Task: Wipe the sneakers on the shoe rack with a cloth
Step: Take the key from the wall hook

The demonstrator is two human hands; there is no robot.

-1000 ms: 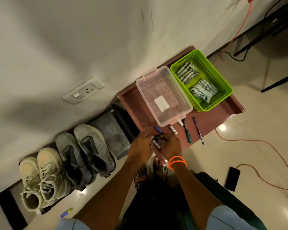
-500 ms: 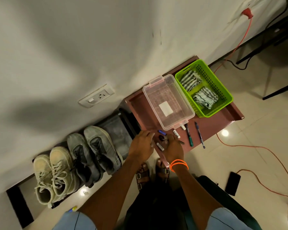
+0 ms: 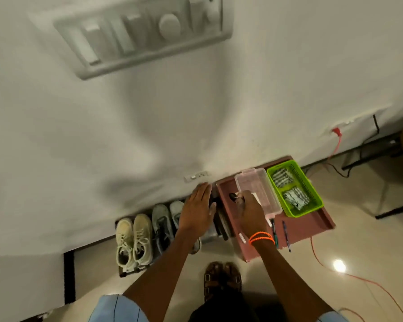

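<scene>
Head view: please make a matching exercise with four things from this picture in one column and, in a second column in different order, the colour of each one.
Things:
1. basket
2. wrist bands
3. low table
4. left pair of sneakers

Colours:
A. orange
B. cream
C. bright green
D. reddish brown

Pairs: 1-C, 2-A, 3-D, 4-B

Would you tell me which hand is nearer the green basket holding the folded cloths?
Right. The right hand is by the clear box beside the green basket; the left hand hovers farther away, over the grey sneakers.
</scene>
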